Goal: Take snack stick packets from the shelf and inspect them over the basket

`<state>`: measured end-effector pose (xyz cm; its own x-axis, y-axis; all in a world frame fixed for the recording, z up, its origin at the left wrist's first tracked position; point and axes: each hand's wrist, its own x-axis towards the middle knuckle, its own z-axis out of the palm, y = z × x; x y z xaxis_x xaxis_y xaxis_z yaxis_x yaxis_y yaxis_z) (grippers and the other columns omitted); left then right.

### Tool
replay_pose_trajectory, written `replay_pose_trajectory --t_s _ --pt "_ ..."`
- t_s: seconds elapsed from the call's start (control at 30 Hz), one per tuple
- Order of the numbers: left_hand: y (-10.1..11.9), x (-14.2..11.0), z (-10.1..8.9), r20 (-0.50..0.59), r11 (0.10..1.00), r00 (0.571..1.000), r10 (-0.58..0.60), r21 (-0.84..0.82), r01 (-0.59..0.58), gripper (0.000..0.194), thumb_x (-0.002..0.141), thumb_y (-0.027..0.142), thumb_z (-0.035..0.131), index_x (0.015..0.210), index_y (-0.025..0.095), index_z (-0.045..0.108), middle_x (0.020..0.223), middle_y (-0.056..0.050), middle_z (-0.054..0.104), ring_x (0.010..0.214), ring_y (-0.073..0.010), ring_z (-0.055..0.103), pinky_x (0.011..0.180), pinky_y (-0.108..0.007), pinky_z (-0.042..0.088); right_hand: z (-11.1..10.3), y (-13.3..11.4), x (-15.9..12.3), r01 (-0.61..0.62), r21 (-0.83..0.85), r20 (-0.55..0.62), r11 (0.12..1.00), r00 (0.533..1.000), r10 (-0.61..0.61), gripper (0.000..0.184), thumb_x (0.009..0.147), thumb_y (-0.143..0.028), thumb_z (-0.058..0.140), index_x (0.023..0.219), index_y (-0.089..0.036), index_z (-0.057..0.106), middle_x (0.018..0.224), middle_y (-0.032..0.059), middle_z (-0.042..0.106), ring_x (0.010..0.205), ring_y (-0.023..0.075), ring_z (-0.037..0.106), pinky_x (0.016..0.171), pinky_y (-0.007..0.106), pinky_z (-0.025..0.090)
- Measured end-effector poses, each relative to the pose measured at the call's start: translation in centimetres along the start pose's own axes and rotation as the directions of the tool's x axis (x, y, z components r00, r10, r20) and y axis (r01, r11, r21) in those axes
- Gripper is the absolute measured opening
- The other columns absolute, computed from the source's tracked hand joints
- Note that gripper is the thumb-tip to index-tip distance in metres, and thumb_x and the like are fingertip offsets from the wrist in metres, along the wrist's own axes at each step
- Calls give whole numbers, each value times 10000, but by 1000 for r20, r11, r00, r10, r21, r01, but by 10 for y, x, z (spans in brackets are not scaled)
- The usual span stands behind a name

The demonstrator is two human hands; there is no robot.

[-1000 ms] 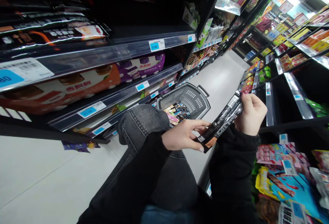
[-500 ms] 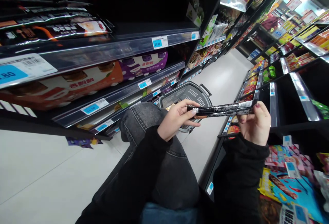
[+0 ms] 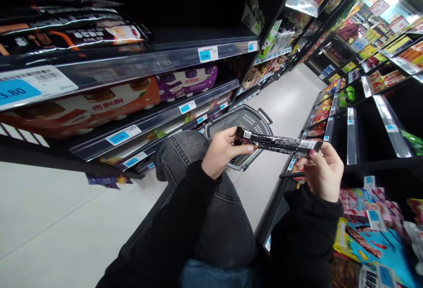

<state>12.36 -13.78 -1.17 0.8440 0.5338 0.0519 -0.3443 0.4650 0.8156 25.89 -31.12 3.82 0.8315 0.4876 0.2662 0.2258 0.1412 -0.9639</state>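
Note:
Between my two hands I hold a long, glossy black packet (image 3: pixel 279 144), its narrow side with white print and pale label patches facing me. My left hand (image 3: pixel 218 153) grips its left end, thumb lying along the near edge. At the other end my right hand (image 3: pixel 324 171) pinches the corner between thumb and fingers. The packet tilts slightly down to the right. Beneath it a grey shopping basket (image 3: pixel 261 120) stands on the floor, partly covered by my left hand and the packet; its contents are mostly hidden.
Left, a shelf holds black packs (image 3: pixel 82 35) above orange and purple multipacks (image 3: pixel 187 83), with price tags (image 3: pixel 208 53) along the edges. Snack shelves line the right, with bright bags (image 3: pixel 373 244) low down. The aisle floor (image 3: pixel 280 90) runs between. My bent knee (image 3: pixel 185 151) is beside the basket.
The packet has turned from nearly level to sloping down rightward, and more of its printed side shows. My right hand has moved slightly down and left; both hands keep their hold.

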Motion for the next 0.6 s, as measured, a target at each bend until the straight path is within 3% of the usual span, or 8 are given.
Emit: replay_pose_trajectory --t_s 0.13,0.27,0.37,0.47,0.6 --pt "-1 1 3 -79 995 994 75 -61 -80 265 635 170 746 828 102 579 766 -26 639 699 -123 616 702 -269 534 2 0 -7 -50 -113 117 992 991 63 232 676 -216 760 844 -166 607 638 -5 630 430 155 601 401 235 477" --pt "-1 0 7 -166 970 977 132 -182 -161 472 735 221 676 1156 159 472 978 -56 655 885 -160 637 814 -306 516 23 10 -24 -178 -199 233 964 947 223 252 721 -291 737 890 -159 604 604 -1 629 466 187 628 468 290 537" --pt "-4 -2 11 -43 977 997 70 -201 -77 512 803 315 626 1229 173 380 1132 -116 624 999 -218 632 846 -358 509 49 25 -43 -277 -160 257 947 915 311 276 749 -364 702 889 -158 584 664 -3 632 463 164 614 477 296 537" --pt "-8 -4 14 66 998 998 -13 -57 17 471 793 248 639 1181 145 392 1112 -132 634 1051 -223 616 907 -354 482 69 38 -58 -318 -119 285 941 897 339 282 738 -393 698 802 -160 553 638 -14 603 480 125 572 476 261 501" --pt "-7 -6 13 114 991 989 -99 101 88 292 868 249 539 1099 125 411 957 -115 669 856 -172 646 793 -314 517 64 41 -57 -157 -255 399 954 882 252 269 773 -392 652 700 -148 568 542 -23 533 496 96 501 486 215 434"
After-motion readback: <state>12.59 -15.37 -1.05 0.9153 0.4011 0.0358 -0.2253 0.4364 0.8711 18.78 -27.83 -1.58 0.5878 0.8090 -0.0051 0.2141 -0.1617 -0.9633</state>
